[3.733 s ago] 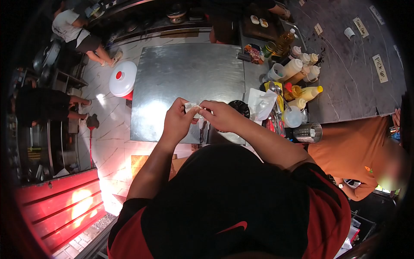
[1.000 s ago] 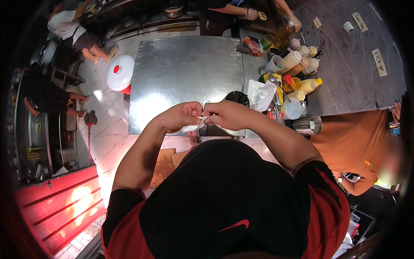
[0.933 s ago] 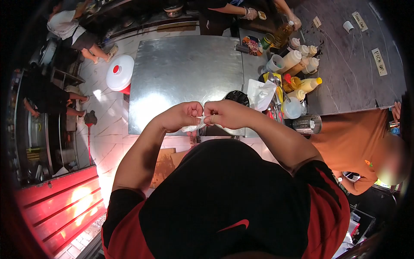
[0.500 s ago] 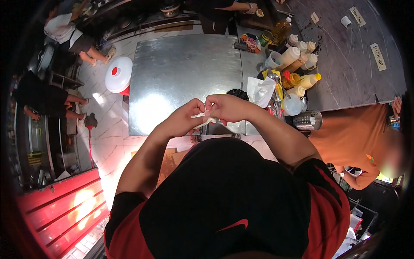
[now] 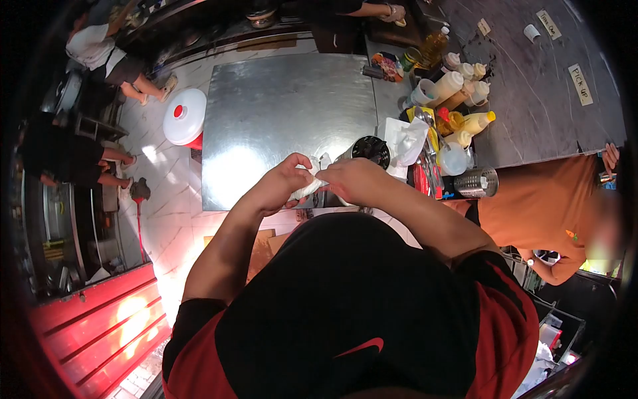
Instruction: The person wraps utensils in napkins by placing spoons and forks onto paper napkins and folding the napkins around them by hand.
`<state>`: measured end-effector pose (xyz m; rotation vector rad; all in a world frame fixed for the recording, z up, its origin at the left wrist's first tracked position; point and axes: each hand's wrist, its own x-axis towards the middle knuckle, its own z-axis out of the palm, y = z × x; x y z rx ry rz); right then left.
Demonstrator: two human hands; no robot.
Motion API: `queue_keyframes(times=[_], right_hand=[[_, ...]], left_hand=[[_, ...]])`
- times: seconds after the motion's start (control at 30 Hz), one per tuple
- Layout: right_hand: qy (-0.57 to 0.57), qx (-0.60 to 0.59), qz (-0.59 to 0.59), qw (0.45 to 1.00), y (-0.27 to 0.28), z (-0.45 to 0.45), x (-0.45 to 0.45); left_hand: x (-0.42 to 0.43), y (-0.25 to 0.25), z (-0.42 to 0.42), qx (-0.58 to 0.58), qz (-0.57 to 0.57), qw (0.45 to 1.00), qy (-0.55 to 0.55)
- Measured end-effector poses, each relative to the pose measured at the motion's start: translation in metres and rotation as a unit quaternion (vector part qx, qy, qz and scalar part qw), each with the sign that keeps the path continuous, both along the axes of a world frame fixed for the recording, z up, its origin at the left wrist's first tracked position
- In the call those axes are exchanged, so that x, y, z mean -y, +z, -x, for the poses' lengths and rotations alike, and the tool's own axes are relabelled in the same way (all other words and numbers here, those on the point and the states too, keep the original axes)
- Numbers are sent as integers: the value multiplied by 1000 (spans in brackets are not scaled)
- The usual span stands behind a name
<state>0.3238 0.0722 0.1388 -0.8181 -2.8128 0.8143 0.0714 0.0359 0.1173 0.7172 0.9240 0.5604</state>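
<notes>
A small white crumpled piece, like tissue or thin wrap (image 5: 306, 190), is between my two hands over the front edge of the steel table (image 5: 286, 100). My left hand (image 5: 287, 183) is closed around its left side, fingers curled. My right hand (image 5: 349, 179) pinches at its right end, and the fingertips of both hands nearly meet. Just behind my right hand stands a black round perforated holder (image 5: 371, 152). What lies under my hands is mostly hidden.
Right of the table are white paper (image 5: 407, 141), squeeze bottles (image 5: 448, 86), an oil bottle (image 5: 434, 45) and a metal cylinder (image 5: 476, 183). A white-lidded container (image 5: 185, 116) stands left. A person in orange (image 5: 538, 213) is at the right; other people stand behind and left.
My hands have shifted slightly, the left now wrapped more around the white piece and the right lower. The black holder shows more. The gloved hand of a person at the back has moved slightly.
</notes>
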Motion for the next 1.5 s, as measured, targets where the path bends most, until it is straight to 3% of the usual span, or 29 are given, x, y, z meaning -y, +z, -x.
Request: queue_keyframes(times=[0.13,0.23,0.33,0.37,0.4,0.5,0.7,0.8,1.07,1.17,1.27,1.4,1.5], right_hand=[[-2,131,104,986,18,17,5],[-23,140,157,977,8,27,11],[-57,240,139,959,10,47,19],[-77,238,142,958,2,52,20],[-96,236,145,956,-12,56,21],[-117,244,156,950,-20,65,24],[-108,230,161,954,-17,79,37],[-110,220,144,958,-24,83,45],[-83,148,280,945,-41,84,48],[-106,123,265,950,-46,85,52],[-204,79,249,944,-40,90,52],[-227,90,214,946,-37,93,46],[-233,-45,253,938,-23,102,55]], left_hand=[[3,8,9,-102,-106,984,-104],[6,13,9,-168,-175,959,-150],[10,7,9,-196,-250,933,-171],[11,4,9,-200,-276,924,-174],[10,25,8,-229,-232,926,-190],[14,16,16,-244,-329,893,-184],[14,34,35,-298,-156,913,-230],[14,17,49,-213,-92,941,-248],[9,2,70,-104,-87,948,-289],[3,-11,78,-116,-94,942,-300],[17,-60,86,47,-104,993,-31],[46,-100,55,136,-195,969,62],[45,-57,23,68,-153,979,118]])
